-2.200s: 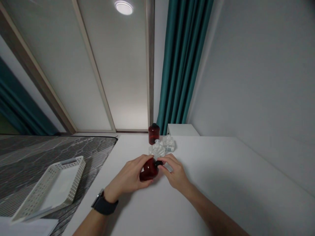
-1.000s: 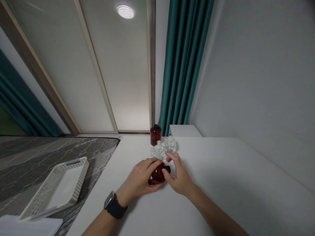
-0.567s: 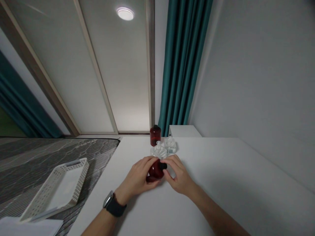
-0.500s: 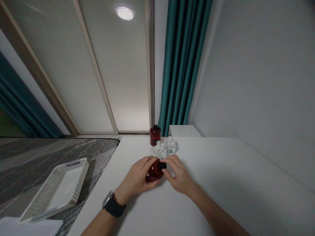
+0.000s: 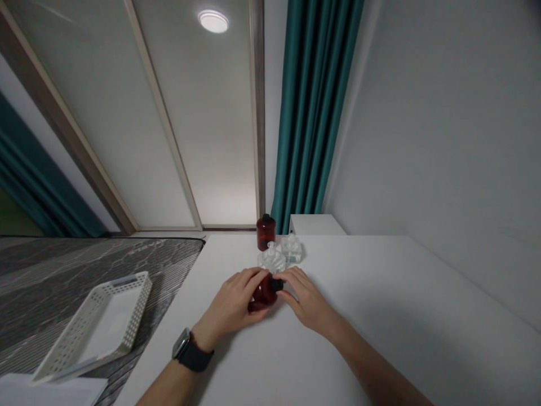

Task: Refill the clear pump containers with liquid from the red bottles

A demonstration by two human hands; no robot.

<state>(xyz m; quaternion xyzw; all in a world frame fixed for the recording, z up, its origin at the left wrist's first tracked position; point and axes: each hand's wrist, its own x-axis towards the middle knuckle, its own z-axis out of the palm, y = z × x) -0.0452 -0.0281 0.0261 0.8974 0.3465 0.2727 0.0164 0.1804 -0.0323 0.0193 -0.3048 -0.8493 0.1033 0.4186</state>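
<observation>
My left hand [image 5: 237, 299] is wrapped round a dark red bottle [image 5: 262, 292], which lies tilted with its neck toward the right. The thumb is under the bottle and the fingers are over it. My right hand [image 5: 307, 298] pinches the bottle's black cap [image 5: 276, 285] between thumb and fingers. Just beyond the hands stand two clear glass bottles, a nearer one [image 5: 273, 259] and one to its right [image 5: 291, 249]. Behind them a second red bottle [image 5: 266, 232] with a black cap stands upright.
The white table [image 5: 270, 366] spreads under my arms. On its left, lower down, a white perforated basket [image 5: 137, 316] sits above a dark striped surface [image 5: 169, 265]. A white box-shaped piece [image 5: 316, 224] is past the far edge, before a teal curtain [image 5: 315, 113].
Both hands and the held bottle have shifted very slightly to the left. The grip on bottle and cap looks the same, and the other bottles have not moved.
</observation>
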